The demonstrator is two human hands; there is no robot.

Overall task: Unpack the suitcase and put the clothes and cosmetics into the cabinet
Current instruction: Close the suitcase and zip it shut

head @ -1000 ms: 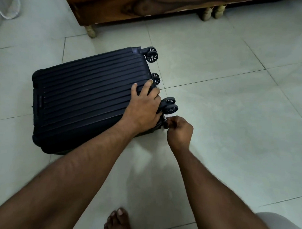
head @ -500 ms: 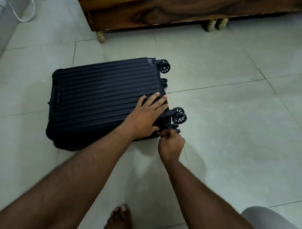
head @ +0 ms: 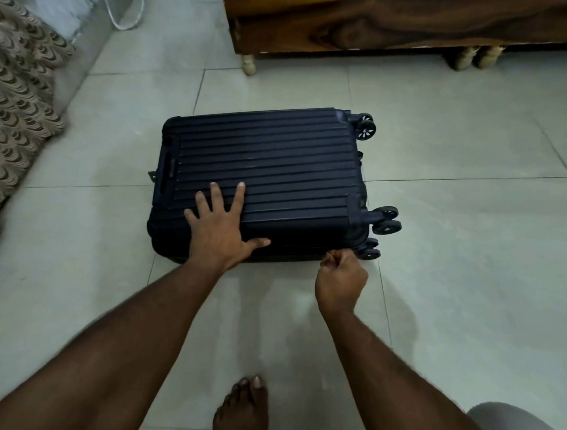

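Dark ribbed suitcase [head: 261, 178] lies flat and closed on the tiled floor [head: 451, 253], wheels [head: 386, 220] pointing right, handle end to the left. It sits mid-scene, just near of a wooden piece of furniture [head: 395, 22] on short turned legs, along the far edge; whether that is the cabinet cannot be told.

Left hand [head: 219, 230]: flat, fingers spread and straight, palm pressing on the near-left part of the lid, thumb stretched right along the near edge. Likely a brace, so the case does not slide or lift while the seam is worked.

Right hand [head: 341, 278]: fingers curled tight, pinching something small at the near-right corner of the case, just beside the lower wheels. Probably the zipper pull; the pull itself is hidden by the fingers.

Judgement: the opening step is in hand, unzipping along the near side. No clothes or cosmetics visible yet; everything remains inside.

Patterned fabric [head: 19, 115] at far left. A bare foot [head: 241, 409] at the near edge.
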